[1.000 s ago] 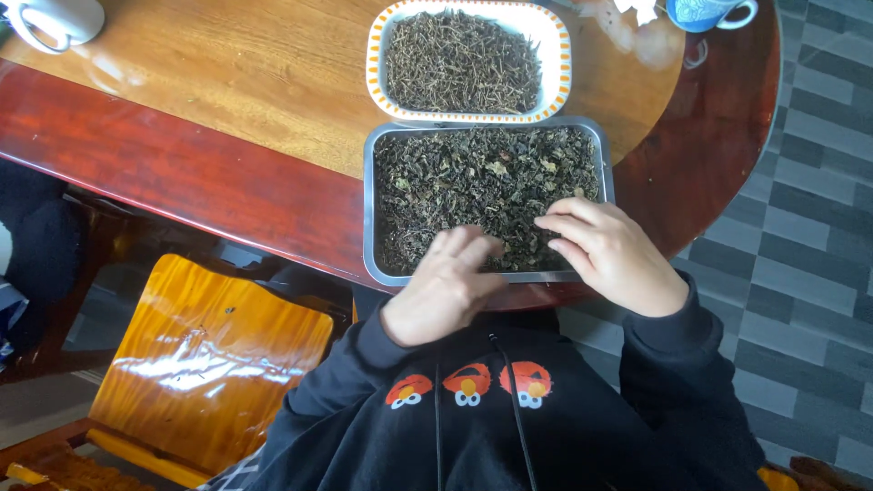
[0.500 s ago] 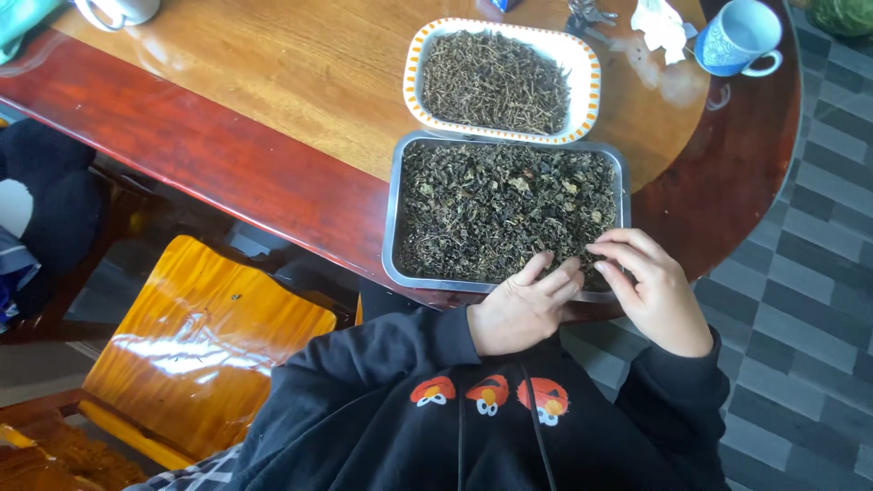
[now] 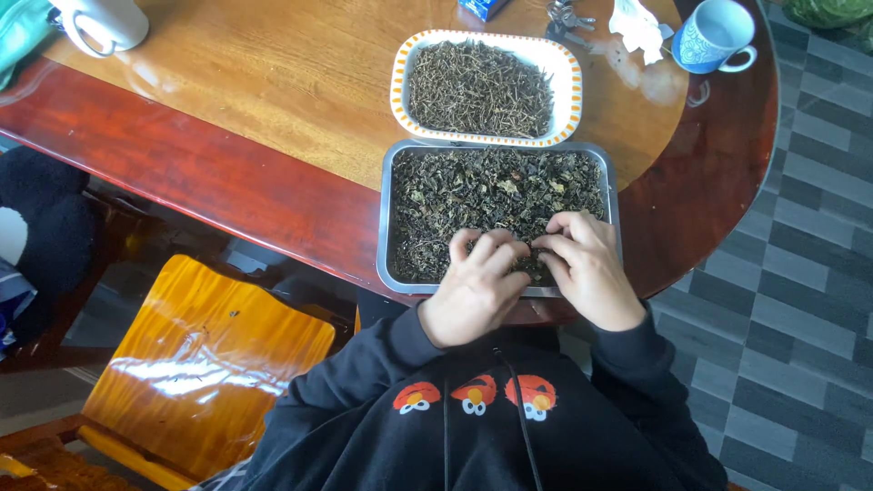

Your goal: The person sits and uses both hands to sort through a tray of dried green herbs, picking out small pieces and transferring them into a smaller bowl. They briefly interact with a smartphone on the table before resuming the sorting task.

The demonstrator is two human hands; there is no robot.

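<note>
Dried leaves (image 3: 491, 195) fill a rectangular metal tray (image 3: 386, 227) that sits at the near edge of the round wooden worktop (image 3: 227, 109), overhanging it slightly. Both hands rest in the tray's near end: the left hand (image 3: 475, 289) and right hand (image 3: 587, 268) have fingers curled together over a clump of the leaves, fingertips nearly touching; whether either grip actually pinches anything, I cannot tell. Just beyond the tray lies an orange-rimmed dish (image 3: 568, 68) of thin brown stems. A blue mug (image 3: 714, 36) stands near the far right edge.
</note>
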